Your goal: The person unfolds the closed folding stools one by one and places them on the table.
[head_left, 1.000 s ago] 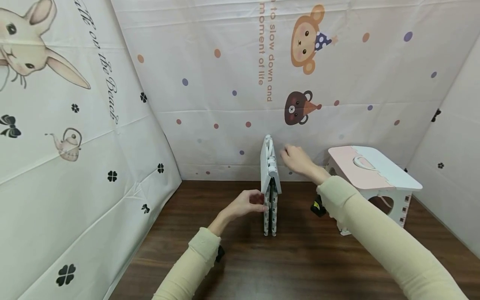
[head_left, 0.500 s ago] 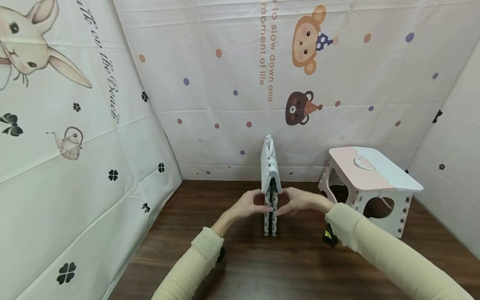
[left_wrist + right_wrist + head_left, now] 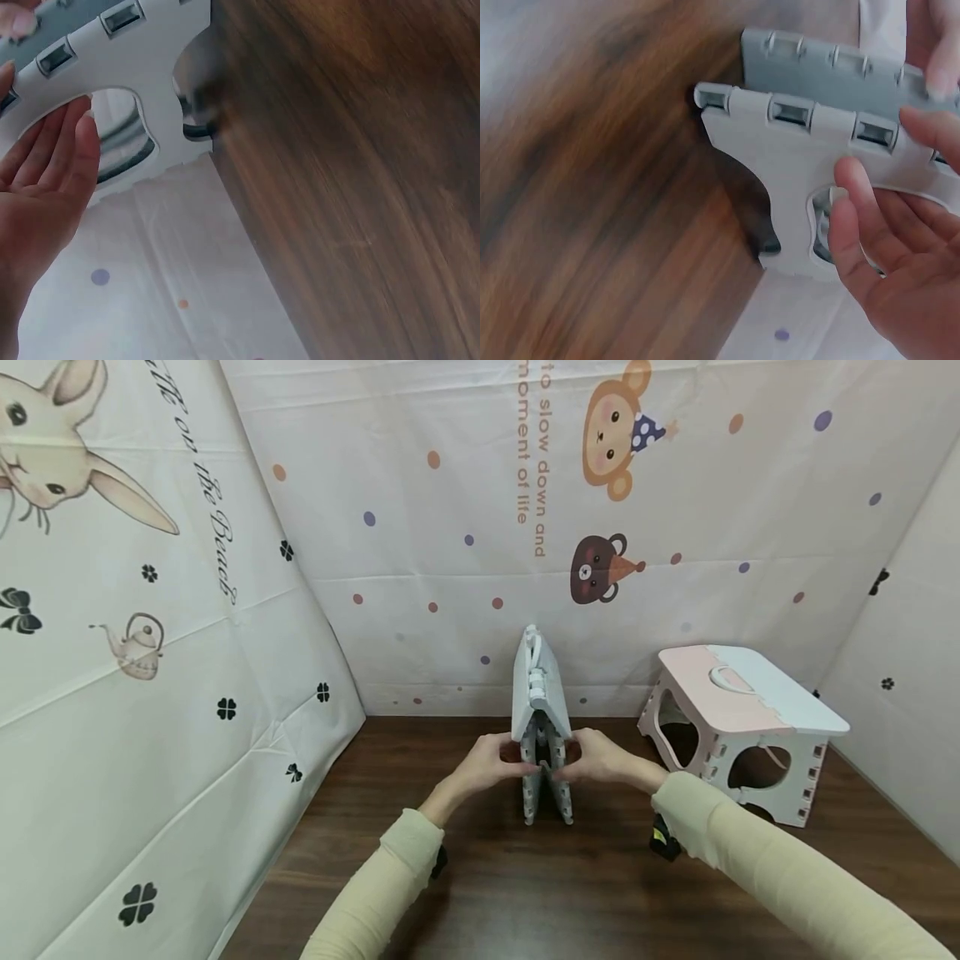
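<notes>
A white folding stool [image 3: 554,697] stands on its edge in the middle of the head view, partly unfolded, its two leg panels spread in a narrow V. My left hand [image 3: 482,767] grips the left panel, thumb over the front edge. In the left wrist view, its fingers [image 3: 56,146] reach into the cut-out of the panel. On the other side, my right hand [image 3: 600,757] grips the right panel the same way. The right wrist view shows its fingers [image 3: 866,217] at the oval opening below the hinge slots, thumb over the edge.
To the right, a second folding stool [image 3: 720,693], pink and white with a carry handle, stands fully unfolded on the dark wooden table [image 3: 570,893]. Printed white cloth [image 3: 420,552] hangs behind and on both sides.
My right hand has come down from beside the stool's top to its right panel. The leg panels, nearly together before, have spread apart between both hands.
</notes>
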A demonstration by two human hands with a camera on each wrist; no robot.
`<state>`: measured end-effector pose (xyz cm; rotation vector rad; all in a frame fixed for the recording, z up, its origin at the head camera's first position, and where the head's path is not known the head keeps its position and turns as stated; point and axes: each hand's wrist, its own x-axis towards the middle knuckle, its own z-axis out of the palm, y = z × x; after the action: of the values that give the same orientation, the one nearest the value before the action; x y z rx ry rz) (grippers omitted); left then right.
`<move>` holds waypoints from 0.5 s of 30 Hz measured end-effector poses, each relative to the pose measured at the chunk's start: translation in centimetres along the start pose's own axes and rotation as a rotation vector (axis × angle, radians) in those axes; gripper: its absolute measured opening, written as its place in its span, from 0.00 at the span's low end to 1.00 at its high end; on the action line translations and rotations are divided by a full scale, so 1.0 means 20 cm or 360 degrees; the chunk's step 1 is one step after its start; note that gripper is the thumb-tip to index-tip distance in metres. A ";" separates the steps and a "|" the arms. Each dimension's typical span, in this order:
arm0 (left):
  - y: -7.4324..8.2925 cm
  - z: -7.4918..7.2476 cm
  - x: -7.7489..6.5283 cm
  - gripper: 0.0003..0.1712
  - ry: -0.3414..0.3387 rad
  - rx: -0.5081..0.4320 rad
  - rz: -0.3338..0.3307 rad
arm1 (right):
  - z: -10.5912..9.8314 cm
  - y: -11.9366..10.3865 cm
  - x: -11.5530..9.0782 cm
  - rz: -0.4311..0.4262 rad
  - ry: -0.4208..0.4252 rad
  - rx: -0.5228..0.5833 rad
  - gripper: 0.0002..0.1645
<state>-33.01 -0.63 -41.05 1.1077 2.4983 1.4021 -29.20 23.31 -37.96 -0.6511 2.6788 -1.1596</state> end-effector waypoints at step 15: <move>-0.06 -0.17 -0.09 0.17 -0.0044 0.0195 -0.0038 | -0.17 0.14 -0.13 -0.0095 -0.0094 -0.0128 0.24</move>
<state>-33.56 -4.47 -40.48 1.1058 2.5993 1.2336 -28.79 28.47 -37.72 -0.7709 2.6852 -1.0336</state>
